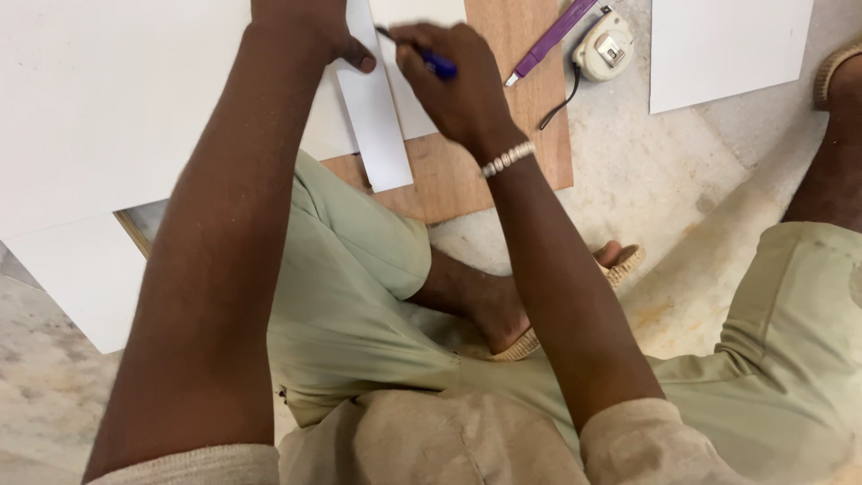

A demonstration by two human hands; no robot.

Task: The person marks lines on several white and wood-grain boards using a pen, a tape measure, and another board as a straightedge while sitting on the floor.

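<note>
One head-worn camera looks steeply down, close over the hands and lap.

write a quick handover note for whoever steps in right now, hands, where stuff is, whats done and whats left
Left hand: pressed flat on the white sheets, thumb on the narrow white strip.
Right hand: gripping a blue pen, tip at the strip's top edge.
Strip lies on a wooden board on the floor. A purple utility knife and a tape measure sit just beyond the board's far right corner; another white sheet lies further right.
Done: strip laid out and held.
Left: any pen marks are hidden by the hands.
</note>
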